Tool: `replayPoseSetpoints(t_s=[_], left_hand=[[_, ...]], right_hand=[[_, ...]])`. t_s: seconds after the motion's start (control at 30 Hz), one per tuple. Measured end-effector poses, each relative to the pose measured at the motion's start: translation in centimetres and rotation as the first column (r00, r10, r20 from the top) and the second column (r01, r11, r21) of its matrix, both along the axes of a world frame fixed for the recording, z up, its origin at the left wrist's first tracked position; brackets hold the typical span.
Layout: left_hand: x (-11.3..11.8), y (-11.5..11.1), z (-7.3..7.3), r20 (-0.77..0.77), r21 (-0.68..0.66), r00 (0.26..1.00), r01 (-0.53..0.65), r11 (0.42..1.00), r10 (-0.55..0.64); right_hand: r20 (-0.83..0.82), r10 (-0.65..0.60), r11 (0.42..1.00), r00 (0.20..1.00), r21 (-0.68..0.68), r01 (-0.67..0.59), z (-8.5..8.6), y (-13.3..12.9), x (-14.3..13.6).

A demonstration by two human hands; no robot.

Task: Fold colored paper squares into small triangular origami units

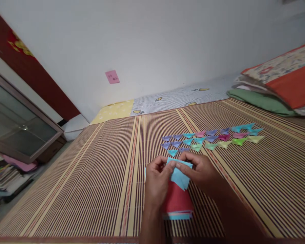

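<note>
A light blue sheet of origami paper (180, 178), partly folded, is held up between both hands. My left hand (157, 176) pinches its left side, thumb on the front face. From the right, my right hand (199, 167) grips the upper edge, its thumb meeting the left one near the middle. Below the hands lies a stack of coloured paper (179, 201) with a red sheet on top and blue and white edges showing. Beyond the hands, several small folded paper pieces (198, 139) in purple, blue, pink, green and yellow stand in rows.
A striped bamboo mat (104, 176) covers the bed. Folded bedding (289, 81) is piled at the far right, and patterned cloth (167, 98) runs along the wall. A pink note (112, 77) is stuck to the wall. At left are a glass-fronted cabinet (20, 118) and stacked books (5, 179).
</note>
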State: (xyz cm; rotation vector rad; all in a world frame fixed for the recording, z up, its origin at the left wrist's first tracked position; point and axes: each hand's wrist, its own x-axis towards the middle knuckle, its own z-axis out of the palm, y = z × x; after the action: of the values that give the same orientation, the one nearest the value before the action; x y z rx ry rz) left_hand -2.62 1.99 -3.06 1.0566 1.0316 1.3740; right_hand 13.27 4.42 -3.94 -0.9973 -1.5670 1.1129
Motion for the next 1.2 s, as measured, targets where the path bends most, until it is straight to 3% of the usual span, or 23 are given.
replayPoseSetpoints(t_s=[0.07,0.2,0.33,0.4,0.5,0.63,0.73,0.83,0.9,1.0,1.1,1.2], left_hand=[[0.0,0.1,-0.1,0.028,-0.012,0.998,-0.062,0.998,0.062],[-0.3,0.4,-0.4,0.134,-0.056,0.983,-0.116,0.992,0.123],[-0.4,0.5,-0.3,-0.018,-0.01,0.999,-0.05,0.999,0.05],[-0.3,0.5,-0.2,-0.034,0.009,0.996,-0.087,0.996,0.087],[0.0,0.6,0.0,0.167,-0.029,0.971,-0.167,0.986,0.169],[0.7,0.9,-0.1,0.398,-0.077,0.906,-0.121,0.99,0.142],[1.1,1.0,-0.4,0.457,-0.071,0.887,-0.039,0.997,0.068],[1.0,0.8,-0.5,0.367,-0.034,0.93,-0.016,0.999,0.027],[0.6,0.5,-0.2,0.195,0.003,0.977,-0.087,0.996,0.085],[0.0,-0.1,0.8,-0.038,0.066,0.975,-0.216,0.974,0.219],[-0.3,-0.5,1.5,-0.039,0.105,0.985,-0.161,0.981,0.166],[-0.2,-0.5,1.6,0.023,0.094,0.998,-0.064,0.993,0.062]], right_hand=[[-0.042,0.013,1.0,0.999,-0.028,-0.014,-0.2,0.0,-0.3],[-0.14,-0.091,0.995,0.986,-0.042,0.086,-0.2,0.1,-0.6],[-0.22,-0.168,0.986,0.961,-0.04,0.163,0.3,-0.1,-0.4],[-0.244,-0.183,0.982,0.952,-0.008,0.187,0.3,0.0,-0.1],[-0.297,-0.155,0.986,0.942,0.02,0.168,-0.1,0.5,0.6],[-0.338,0.007,1.0,0.941,0.005,-0.006,-0.6,0.8,0.2],[-0.266,-0.053,0.994,0.963,0.076,0.075,-0.2,0.2,-0.8],[-0.134,-0.147,0.942,0.98,0.283,0.18,0.6,-0.3,-1.1],[-0.045,-0.194,0.889,0.98,0.414,0.195,1.0,-0.4,-0.8],[0.054,-0.3,0.801,0.952,0.556,0.221,1.1,-0.1,-0.1],[0.131,-0.33,0.758,0.935,0.627,0.179,1.0,0.2,0.2],[0.187,-0.316,0.768,0.93,0.625,0.135,0.8,0.2,0.0]])
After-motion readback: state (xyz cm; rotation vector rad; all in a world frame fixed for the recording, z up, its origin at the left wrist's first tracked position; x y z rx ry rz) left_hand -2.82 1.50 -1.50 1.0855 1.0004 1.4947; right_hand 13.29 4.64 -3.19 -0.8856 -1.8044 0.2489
